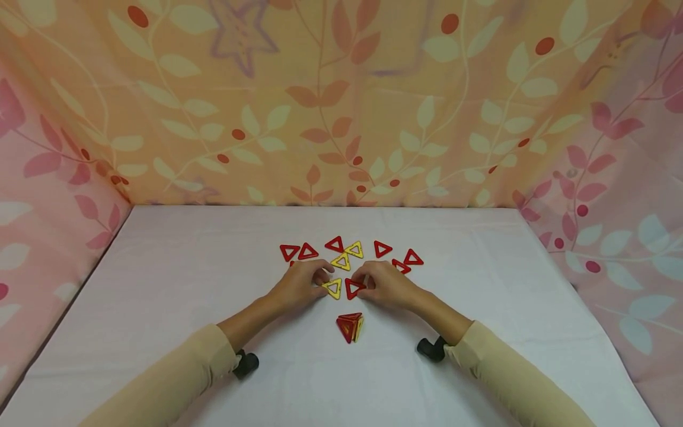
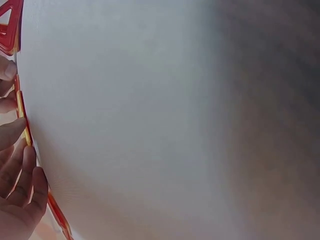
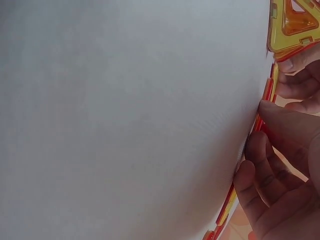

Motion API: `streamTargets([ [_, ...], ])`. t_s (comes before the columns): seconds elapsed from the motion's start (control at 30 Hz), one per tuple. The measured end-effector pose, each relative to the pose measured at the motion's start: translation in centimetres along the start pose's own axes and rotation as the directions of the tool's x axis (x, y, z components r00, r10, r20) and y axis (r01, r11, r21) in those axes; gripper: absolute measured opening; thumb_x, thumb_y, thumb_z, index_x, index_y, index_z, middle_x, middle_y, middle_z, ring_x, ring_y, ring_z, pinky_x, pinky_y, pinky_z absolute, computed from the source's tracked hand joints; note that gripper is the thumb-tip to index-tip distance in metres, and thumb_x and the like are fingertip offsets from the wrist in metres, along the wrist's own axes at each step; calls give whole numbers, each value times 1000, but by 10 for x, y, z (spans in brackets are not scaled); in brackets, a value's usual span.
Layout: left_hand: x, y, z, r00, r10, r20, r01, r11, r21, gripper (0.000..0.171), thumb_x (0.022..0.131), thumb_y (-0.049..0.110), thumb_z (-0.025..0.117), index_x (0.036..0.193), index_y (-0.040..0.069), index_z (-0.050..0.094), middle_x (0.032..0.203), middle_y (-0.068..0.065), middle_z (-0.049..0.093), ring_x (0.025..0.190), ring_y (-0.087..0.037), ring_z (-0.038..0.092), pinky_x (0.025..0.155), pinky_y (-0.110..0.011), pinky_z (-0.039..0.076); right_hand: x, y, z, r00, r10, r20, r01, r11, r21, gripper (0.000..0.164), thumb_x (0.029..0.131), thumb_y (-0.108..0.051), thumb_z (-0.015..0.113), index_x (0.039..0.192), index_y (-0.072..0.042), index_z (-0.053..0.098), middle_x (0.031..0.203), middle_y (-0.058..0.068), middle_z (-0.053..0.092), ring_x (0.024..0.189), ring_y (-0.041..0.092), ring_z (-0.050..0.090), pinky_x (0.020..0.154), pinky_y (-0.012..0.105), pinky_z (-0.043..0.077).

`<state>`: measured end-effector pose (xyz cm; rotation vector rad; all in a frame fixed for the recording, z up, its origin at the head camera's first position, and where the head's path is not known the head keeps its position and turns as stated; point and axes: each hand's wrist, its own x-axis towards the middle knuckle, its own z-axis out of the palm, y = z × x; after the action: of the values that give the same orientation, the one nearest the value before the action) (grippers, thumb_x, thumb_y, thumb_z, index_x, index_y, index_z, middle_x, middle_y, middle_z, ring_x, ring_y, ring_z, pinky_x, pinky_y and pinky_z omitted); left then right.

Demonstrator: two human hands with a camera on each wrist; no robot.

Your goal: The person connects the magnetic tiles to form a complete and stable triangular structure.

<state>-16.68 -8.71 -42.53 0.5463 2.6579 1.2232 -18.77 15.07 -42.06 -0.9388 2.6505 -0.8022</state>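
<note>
Near the middle of the table, in the head view, my left hand [image 1: 303,281] pinches a yellow triangular frame tile [image 1: 338,290] by its left side. My right hand [image 1: 388,284] holds a red triangular frame tile [image 1: 348,289] by its right corner. The two tiles lie side by side with a narrow gap. Closer to me stands a small pyramid [image 1: 349,327] of red and yellow triangles; its yellow face [image 3: 292,42] shows in the right wrist view. Both wrist views catch the fingers and tiles only at the edge, with the tiles seen edge-on.
Beyond the hands lie two yellow triangles [image 1: 341,261] and several red ones, among them a red triangle [image 1: 382,249] and another red triangle [image 1: 413,257] to the right. A white cloth [image 1: 187,267] covers the table. Patterned curtains [image 1: 331,107] enclose its back and sides.
</note>
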Motion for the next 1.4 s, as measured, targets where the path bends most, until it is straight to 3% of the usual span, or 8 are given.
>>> streamTargets([
  [0.27, 2, 1, 4, 999, 47, 14, -48, 999, 22, 36, 82, 0, 79, 115, 5, 67, 95, -1, 71, 83, -12, 63, 78, -27, 55, 2, -3, 1, 1000, -25, -11, 25, 1000, -1, 30, 84, -11, 80, 113, -6, 73, 97, -1, 69, 76, 11, 56, 67, 24, 50],
  [1.0, 2, 0, 4, 997, 72, 35, -73, 997, 13, 40, 84, 0, 77, 121, 6, 64, 98, -1, 69, 86, -13, 61, 80, -27, 54, 5, -4, 3, 999, 45, 16, -45, 999, -3, 31, 85, -14, 80, 115, -8, 72, 96, -4, 67, 77, 9, 55, 69, 25, 51],
  [1.4, 3, 6, -2, 995, 103, 13, -103, 995, -14, 43, 84, 0, 77, 124, 7, 62, 97, -1, 70, 89, -14, 65, 83, -30, 56, 5, -7, 1, 999, 49, 22, -49, 999, 3, 30, 84, -12, 80, 113, -6, 72, 94, -2, 67, 77, 11, 55, 69, 24, 50],
])
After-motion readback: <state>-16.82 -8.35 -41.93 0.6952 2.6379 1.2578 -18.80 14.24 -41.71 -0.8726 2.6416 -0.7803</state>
